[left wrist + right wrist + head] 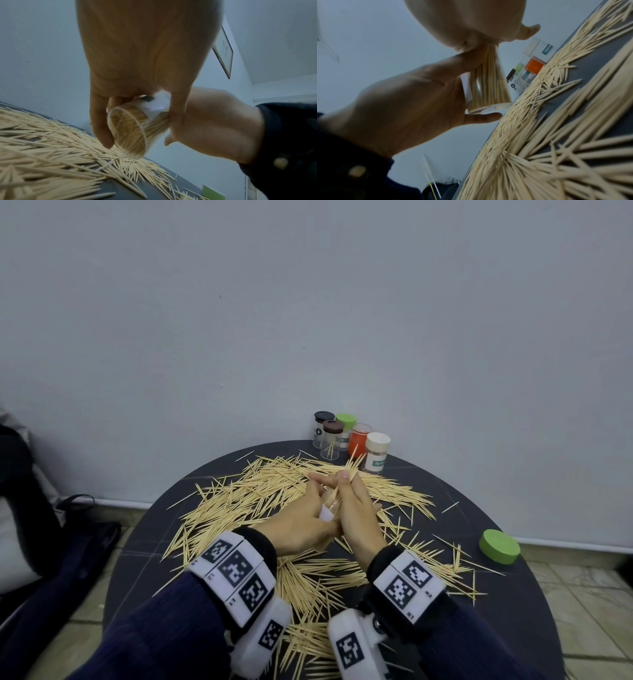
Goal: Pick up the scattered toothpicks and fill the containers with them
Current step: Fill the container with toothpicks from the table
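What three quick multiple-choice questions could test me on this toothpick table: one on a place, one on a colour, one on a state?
1. Where does the loose lid lie?
A. near the table's right edge
B. on a jar
C. on the floor

2. What colour is it?
A. red
B. green
C. black

3. The clear container in the left hand is:
A. empty
B. capped
C. packed with toothpicks

Answers: 1 A, it sits alone on the dark table; 2 B, plainly green; 3 C, the left wrist view shows it full.
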A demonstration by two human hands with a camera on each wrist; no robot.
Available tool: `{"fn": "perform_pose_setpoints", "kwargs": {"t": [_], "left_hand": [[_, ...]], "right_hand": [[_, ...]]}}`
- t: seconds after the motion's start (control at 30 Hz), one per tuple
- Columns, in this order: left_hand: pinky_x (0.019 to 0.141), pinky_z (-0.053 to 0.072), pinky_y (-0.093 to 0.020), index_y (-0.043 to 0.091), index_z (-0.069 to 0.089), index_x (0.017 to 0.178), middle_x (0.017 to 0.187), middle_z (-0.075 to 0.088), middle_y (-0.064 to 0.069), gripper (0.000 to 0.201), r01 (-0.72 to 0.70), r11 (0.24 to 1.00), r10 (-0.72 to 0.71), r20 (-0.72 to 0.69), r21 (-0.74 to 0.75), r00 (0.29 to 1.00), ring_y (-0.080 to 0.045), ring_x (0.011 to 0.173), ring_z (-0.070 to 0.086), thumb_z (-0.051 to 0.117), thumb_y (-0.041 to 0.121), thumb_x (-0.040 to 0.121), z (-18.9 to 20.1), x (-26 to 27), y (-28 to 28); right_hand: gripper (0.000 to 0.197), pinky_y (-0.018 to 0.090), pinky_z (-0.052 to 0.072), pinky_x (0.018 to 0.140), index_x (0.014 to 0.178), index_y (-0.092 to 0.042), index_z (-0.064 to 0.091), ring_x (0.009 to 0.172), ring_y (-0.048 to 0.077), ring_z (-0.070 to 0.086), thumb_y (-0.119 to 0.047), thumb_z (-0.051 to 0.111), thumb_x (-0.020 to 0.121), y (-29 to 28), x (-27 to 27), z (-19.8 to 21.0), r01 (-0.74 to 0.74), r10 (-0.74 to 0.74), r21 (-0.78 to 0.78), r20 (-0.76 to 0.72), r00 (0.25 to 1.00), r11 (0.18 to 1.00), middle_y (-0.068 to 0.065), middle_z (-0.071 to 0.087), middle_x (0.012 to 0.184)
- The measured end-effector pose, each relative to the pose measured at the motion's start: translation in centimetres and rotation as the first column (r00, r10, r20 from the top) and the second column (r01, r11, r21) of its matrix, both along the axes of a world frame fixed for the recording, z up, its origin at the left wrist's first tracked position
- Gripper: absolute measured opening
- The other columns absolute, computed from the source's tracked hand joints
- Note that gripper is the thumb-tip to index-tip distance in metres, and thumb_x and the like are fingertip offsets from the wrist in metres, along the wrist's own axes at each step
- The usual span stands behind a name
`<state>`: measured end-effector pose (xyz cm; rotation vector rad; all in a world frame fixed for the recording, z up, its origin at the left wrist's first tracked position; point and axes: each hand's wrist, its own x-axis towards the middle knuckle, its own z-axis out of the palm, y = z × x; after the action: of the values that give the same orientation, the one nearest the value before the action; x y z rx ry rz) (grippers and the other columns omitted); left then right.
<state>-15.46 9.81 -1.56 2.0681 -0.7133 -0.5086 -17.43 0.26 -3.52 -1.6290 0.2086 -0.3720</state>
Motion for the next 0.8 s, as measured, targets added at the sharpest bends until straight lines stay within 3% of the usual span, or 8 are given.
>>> {"fn": "perform_pose_setpoints", "kwargs": {"t": [0.13, 0.23, 0.27, 0.33, 0.4, 0.57, 0.67, 0.8], "left_hand": [[0.056, 0.044, -0.016, 0.011, 0.027, 0.12, 0.087, 0.054, 0.001, 0.04, -0.038, 0.999, 0.039, 0.03, -0.034, 0.999, -0.009, 0.068, 0.052, 0.055, 0.02, 0.093, -0.2, 0.1, 0.1], [0.058, 0.046, -0.017, 0.013, 0.028, 0.115, 0.091, 0.055, 0.0, 0.037, -0.078, 0.995, 0.082, 0.063, -0.061, 0.995, -0.01, 0.072, 0.055, 0.053, 0.03, 0.093, -0.2, 0.3, 0.2], [0.059, 0.047, -0.018, 0.013, 0.028, 0.115, 0.092, 0.055, 0.0, 0.039, -0.088, 0.993, 0.093, 0.067, -0.074, 0.993, -0.011, 0.073, 0.055, 0.053, 0.032, 0.093, -0.1, 0.3, 0.3], [0.06, 0.046, -0.021, 0.012, 0.029, 0.115, 0.092, 0.055, -0.001, 0.042, -0.09, 0.992, 0.096, 0.07, -0.084, 0.993, -0.011, 0.073, 0.054, 0.054, 0.036, 0.092, -0.1, 0.4, 0.3], [0.065, 0.048, -0.025, 0.012, 0.028, 0.118, 0.095, 0.056, -0.002, 0.048, -0.08, 0.994, 0.086, 0.077, -0.076, 0.993, -0.012, 0.076, 0.055, 0.056, 0.039, 0.09, -0.2, 0.5, 0.3], [0.075, 0.049, -0.026, 0.014, 0.024, 0.126, 0.095, 0.057, 0.005, 0.057, -0.018, 0.998, 0.022, 0.06, -0.063, 0.998, -0.008, 0.079, 0.056, 0.06, 0.037, 0.088, -0.2, 0.6, 0.3], [0.064, 0.043, -0.014, 0.014, 0.027, 0.125, 0.091, 0.054, 0.008, 0.056, 0.029, 0.999, -0.027, 0.05, -0.029, 0.998, -0.001, 0.073, 0.052, 0.061, 0.037, 0.088, -0.4, 0.7, 0.2], [0.066, 0.043, -0.012, 0.019, 0.023, 0.13, 0.098, 0.051, 0.011, 0.057, 0.052, 0.996, -0.051, 0.023, -0.078, 0.998, 0.001, 0.075, 0.052, 0.061, 0.032, 0.089, -0.5, 0.8, 0.2]], "right_hand": [[0.027, 0.046, 0.041, 0.104, 0.089, -0.039, 0.06, 0.111, 0.021, 0.058, -0.036, 0.035, 0.1, -0.1, 0.0, 0.1, -0.038, 0.039, 0.015, -0.061, 0.997, 0.999, 0.01, 0.055, 0.125], [0.02, 0.045, 0.036, 0.107, 0.089, -0.035, 0.058, 0.115, 0.02, 0.053, -0.043, 0.041, 0.095, -0.2, -0.2, 0.3, -0.066, 0.066, 0.004, -0.079, 0.995, 0.998, 0.007, 0.055, 0.123], [0.018, 0.038, 0.042, 0.103, 0.09, -0.027, 0.056, 0.11, 0.017, 0.055, -0.038, 0.044, 0.096, -0.4, -0.3, 0.5, -0.08, 0.082, 0.031, -0.079, 0.993, 0.996, 0.006, 0.056, 0.12], [0.013, 0.017, 0.051, 0.078, 0.1, -0.015, 0.055, 0.094, 0.01, 0.06, -0.024, 0.045, 0.098, -0.8, -0.4, 0.8, -0.127, 0.135, 0.116, -0.059, 0.989, 0.985, 0.003, 0.061, 0.111], [0.022, 0.008, 0.048, 0.059, 0.114, -0.01, 0.057, 0.084, 0.004, 0.061, -0.017, 0.045, 0.097, -1.3, -0.6, 1.0, -0.172, 0.176, 0.158, -0.012, 0.984, 0.972, -0.001, 0.064, 0.103], [0.022, 0.013, 0.05, 0.055, 0.107, -0.004, 0.055, 0.073, 0.003, 0.068, -0.019, 0.042, 0.099, -1.6, -0.5, 1.2, -0.141, 0.128, 0.223, 0.074, 0.989, 0.965, -0.001, 0.069, 0.095], [0.019, 0.013, 0.049, 0.052, 0.096, -0.011, 0.05, 0.065, 0.002, 0.068, -0.02, 0.034, 0.101, -1.8, -0.5, 1.4, -0.13, 0.11, 0.227, 0.096, 0.989, 0.965, 0.003, 0.071, 0.086], [0.027, 0.013, 0.051, 0.058, 0.082, -0.011, 0.047, 0.071, 0.004, 0.068, -0.016, 0.03, 0.102, -2.0, -0.6, 1.2, -0.12, 0.098, 0.184, 0.123, 0.988, 0.976, 0.005, 0.07, 0.079]]}}
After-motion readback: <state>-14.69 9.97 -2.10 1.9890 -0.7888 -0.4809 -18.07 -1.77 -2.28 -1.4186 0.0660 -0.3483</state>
